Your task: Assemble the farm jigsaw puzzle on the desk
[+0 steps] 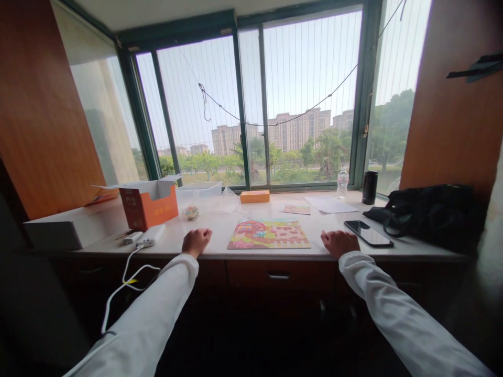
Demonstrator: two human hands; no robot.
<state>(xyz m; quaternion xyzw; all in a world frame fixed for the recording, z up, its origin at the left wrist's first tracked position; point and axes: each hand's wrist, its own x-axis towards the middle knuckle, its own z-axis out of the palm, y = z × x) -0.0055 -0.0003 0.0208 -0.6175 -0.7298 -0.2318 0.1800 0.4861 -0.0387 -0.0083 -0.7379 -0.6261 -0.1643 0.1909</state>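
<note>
My left hand (197, 242) rests as a closed fist at the front edge of the white tabletop (214, 243), with nothing showing in it. On the other side, my right hand (340, 242) is likewise curled into a fist. Between the two lies a flat, colourful farm-scene board (269, 234) with a red barn and a white fence; neither hand touches it. Behind the board is a smaller printed picture sheet (296, 209). A small roundish bundle with multicoloured bits (192, 212) sits beyond my left hand, its contents too small to make out.
Left stand an orange box (151, 205), a white box (78, 228), a clear bin (199, 189) and a white charger (151, 235) with a cable. A small orange box (255, 196), papers (330, 204), bottle (342, 183), black flask (370, 187), phone (368, 233) and black bag (432, 214) lie beyond and right.
</note>
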